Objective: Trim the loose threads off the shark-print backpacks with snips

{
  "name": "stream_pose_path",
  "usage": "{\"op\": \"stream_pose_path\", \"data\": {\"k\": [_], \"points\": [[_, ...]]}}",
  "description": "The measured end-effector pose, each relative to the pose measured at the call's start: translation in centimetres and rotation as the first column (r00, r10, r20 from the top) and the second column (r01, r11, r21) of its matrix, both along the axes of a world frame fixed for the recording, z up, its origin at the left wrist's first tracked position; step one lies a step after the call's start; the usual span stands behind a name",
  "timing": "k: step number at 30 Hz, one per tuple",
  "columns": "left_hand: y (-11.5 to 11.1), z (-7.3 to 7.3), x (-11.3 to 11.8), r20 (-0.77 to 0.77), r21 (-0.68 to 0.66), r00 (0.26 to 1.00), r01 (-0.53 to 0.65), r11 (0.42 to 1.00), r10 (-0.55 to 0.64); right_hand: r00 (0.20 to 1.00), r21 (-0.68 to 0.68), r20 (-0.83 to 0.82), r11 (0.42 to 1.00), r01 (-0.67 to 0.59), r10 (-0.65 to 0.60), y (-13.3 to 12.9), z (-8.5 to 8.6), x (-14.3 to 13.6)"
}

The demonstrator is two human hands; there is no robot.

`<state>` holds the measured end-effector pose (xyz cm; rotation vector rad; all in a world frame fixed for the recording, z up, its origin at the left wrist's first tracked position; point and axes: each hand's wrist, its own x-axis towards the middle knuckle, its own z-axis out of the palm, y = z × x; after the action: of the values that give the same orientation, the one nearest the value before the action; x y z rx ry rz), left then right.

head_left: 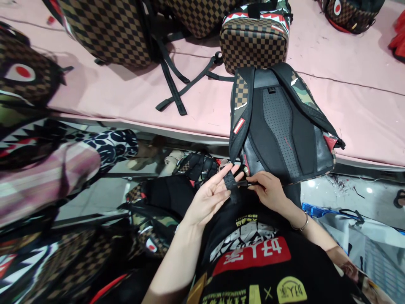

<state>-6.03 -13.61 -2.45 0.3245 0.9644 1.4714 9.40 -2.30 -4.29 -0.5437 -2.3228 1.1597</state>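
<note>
A backpack (284,122) with black mesh back padding, checkered and camouflage sides lies back-up over the front edge of the pink table (348,93). A black webbing strap (230,182) hangs from its left shoulder strap. My left hand (210,196) holds the strap end flat across its fingers. My right hand (268,190) pinches a small dark tool (243,184) whose tip touches that strap end. What kind of tool it is cannot be made out.
Several checkered backpacks (255,38) stand on the far side of the table, with loose black straps (177,88) trailing. More bags (28,109) pile at the left and under the table (196,166). A person's patterned sleeve (110,145) shows at left. Plastic bags (363,236) lie at right.
</note>
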Motion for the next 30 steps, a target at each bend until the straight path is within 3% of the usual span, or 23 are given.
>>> {"op": "stream_pose_path", "data": {"k": [10, 16, 20, 25, 30], "points": [[0.1, -0.2, 0.6, 0.016, -0.054, 0.998, 0.069, 0.996, -0.068, 0.997, 0.048, 0.069, 0.998, -0.037, 0.033, -0.3, 0.1, -0.5], [0.1, -0.4, 0.3, 0.025, -0.016, 0.999, -0.024, 1.0, 0.024, 0.997, -0.061, -0.024, 0.996, 0.067, -0.069, 0.2, -0.1, 0.1], [0.2, -0.8, 0.3, -0.059, -0.162, 0.993, -0.113, 0.98, 0.105, 0.994, -0.131, -0.021, 0.986, 0.104, -0.107, 0.6, -0.3, 0.9], [0.4, -1.0, 0.4, -0.158, -0.313, 0.987, -0.073, 0.947, 0.024, 0.992, -0.194, -0.017, 0.974, 0.121, -0.127, 0.4, -0.3, 1.1], [0.6, 0.0, 0.6, -0.083, -0.316, 0.996, 0.008, 0.949, -0.036, 0.991, -0.075, -0.072, 0.991, 0.111, -0.117, 0.3, -0.1, 0.5]]}}
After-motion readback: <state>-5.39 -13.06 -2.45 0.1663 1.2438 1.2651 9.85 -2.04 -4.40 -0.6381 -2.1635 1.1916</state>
